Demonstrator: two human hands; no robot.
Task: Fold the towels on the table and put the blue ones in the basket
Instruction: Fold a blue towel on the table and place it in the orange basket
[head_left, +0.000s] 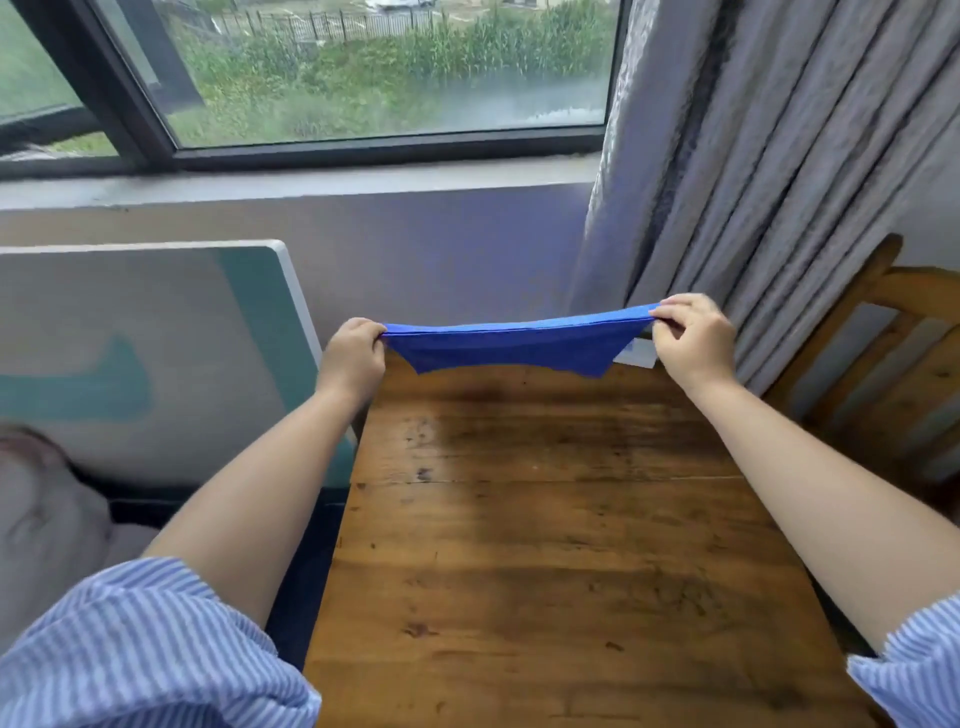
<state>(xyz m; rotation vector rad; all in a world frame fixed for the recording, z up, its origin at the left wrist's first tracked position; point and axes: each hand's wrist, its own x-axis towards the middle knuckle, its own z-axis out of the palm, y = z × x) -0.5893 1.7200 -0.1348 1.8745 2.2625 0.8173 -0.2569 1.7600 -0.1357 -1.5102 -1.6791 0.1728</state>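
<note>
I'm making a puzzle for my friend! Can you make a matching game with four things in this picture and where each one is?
Things:
1. towel
2. chair
3. curtain
4. window

Places:
A. right of the table
B. hanging down at the upper right
C. stretched between the left hand and right hand
D. in the wall, top of the picture

Pairs: 1-C, 2-A, 3-B, 4-D
</note>
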